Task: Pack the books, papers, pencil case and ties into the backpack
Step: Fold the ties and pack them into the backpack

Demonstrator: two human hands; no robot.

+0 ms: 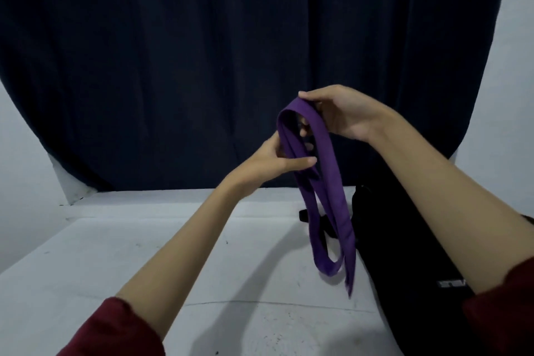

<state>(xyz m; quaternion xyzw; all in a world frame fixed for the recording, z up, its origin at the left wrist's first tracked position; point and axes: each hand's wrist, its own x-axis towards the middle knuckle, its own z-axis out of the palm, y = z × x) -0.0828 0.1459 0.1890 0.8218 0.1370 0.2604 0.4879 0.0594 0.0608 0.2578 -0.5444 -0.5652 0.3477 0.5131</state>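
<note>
- Hands are raised together in the middle of the frame, both on one purple tie (323, 170), held clear above the white table (130, 254).
- The right hand (344, 113), upper centre, pinches the top of the fold with thumb over the cloth and fingers behind it; it looks to me like the anchor from which the loop hangs.
- The left hand (277, 162), just below and to the left, has its thumb laid across the strands and its fingers curled behind them, gathering them side by side, presumably to fold the tie shorter.
- The tie hangs doubled into a long loop, its lower bend and one loose tail dangling just above the table at lower centre-right, in front of the backpack.
- The backpack (404, 240), black, sits at the right of the frame, partly behind the right forearm; I cannot tell whether its mouth is open.
- My guess is the tie is kept close to the bag so it can drop straight in once bundled.
- Count: one tie, one backpack, two hands, two dark red sleeves (115, 329) at the bottom corners.
- Books, papers and pencil case: none in sight on the table; whether they are inside the bag I cannot say.
- A dark curtain (202, 52) fills the top of the frame.
</note>
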